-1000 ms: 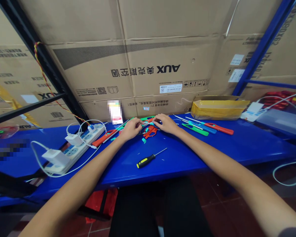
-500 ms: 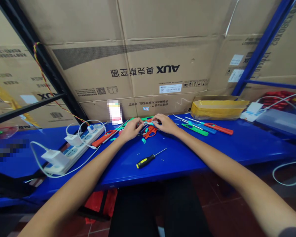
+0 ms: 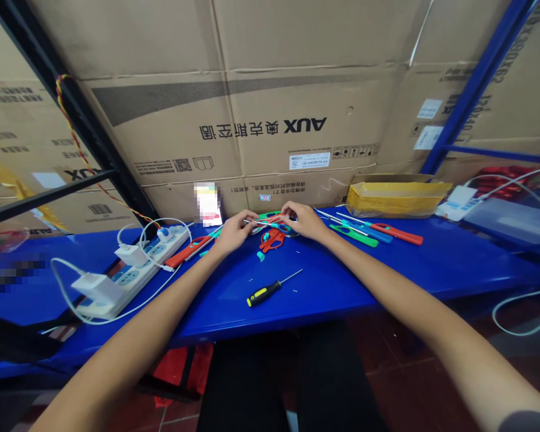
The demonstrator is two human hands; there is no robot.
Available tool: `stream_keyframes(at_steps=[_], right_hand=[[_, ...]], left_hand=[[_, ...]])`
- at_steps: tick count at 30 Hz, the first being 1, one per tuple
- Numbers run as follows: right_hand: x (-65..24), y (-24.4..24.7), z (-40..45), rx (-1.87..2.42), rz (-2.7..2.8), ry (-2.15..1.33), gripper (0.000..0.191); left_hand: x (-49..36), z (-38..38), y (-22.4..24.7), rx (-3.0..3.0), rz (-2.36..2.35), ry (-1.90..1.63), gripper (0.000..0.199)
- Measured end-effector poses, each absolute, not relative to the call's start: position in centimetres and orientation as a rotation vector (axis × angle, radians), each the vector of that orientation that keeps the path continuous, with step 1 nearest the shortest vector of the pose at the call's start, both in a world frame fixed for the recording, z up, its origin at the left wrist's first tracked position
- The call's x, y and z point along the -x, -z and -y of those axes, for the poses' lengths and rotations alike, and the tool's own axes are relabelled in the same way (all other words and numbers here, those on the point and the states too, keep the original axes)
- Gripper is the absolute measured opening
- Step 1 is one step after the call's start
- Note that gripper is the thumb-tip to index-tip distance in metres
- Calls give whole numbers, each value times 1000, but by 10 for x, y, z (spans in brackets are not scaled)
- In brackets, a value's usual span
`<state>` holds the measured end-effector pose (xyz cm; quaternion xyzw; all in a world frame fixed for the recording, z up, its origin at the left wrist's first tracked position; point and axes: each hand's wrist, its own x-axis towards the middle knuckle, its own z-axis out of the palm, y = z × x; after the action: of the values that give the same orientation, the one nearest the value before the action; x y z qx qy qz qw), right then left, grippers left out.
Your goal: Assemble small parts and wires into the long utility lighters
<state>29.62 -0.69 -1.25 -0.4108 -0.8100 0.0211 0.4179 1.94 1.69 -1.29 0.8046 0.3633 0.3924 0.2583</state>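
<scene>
At a blue table (image 3: 333,279), mid-frame, pinching a thin stick (image 3: 263,223) with left hand (image 3: 234,232); cannot tell what with right hand (image 3: 306,221).

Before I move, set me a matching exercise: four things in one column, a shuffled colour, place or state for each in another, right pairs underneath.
1. Screwdriver
2. Left hand
3. Box
4. Power strip

A. white, with plugs in it
B. yellow, in front of the cardboard
C. black and yellow, lying on the blue table
D. fingers bent, beside small parts

Pairs: 1-C, 2-D, 3-B, 4-A
</scene>
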Motion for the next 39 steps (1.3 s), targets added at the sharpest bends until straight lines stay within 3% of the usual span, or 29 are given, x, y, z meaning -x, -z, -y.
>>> stream_keyframes(at_steps=[21,30,39], right_hand=[[-307,8,4,1083,1986,-7,11],[-308,10,3,1195,1925,-17,8],[-311,11,0,1148,1946,-15,7]], left_hand=[[-17,-15,8,-1571,-872,-1039,33],[-14,-9,-6,-1468,-831,-898,33],[-16,-7,-4,-1528,-771,-1042,30]])
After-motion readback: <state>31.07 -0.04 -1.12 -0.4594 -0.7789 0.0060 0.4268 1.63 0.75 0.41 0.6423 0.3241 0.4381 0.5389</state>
